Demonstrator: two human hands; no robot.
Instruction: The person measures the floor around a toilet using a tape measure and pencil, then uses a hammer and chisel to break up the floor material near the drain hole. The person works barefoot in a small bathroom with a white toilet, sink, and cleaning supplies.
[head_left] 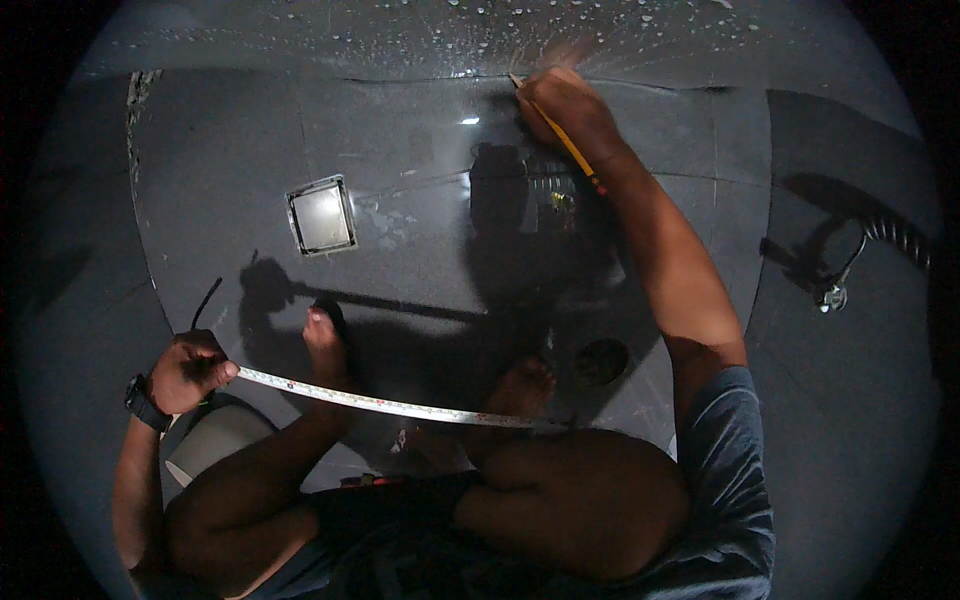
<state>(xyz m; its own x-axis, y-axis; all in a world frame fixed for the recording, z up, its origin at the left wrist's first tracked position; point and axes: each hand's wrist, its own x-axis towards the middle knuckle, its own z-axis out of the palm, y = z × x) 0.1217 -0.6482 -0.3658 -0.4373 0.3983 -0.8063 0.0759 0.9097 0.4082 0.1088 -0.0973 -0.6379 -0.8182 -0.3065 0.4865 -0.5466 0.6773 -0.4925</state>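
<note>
Plainly, in the head view, the person's right hand reaches to the far side of the grey floor, its fingers curled snugly around a yellow pencil close to the sharpened end. The tip sits at the dark seam below the droplet-covered surface; whether it touches cannot be told. The pencil looks light and stiff, its point probably the fragile part, so a hold just behind the sharpened wood suits it.

The left hand, wearing a dark wristwatch, has its fingers folded and the thumb pressed on one end of a white tape blade. The blade bows across in front of the person's legs, fading from sight near the right knee. It seems light and springy, likely to buckle if pushed and slick if wet; gripping it flat between thumb and finger, clear of its thin edges, should serve. A square metal drain cover lies between the hands.
</note>
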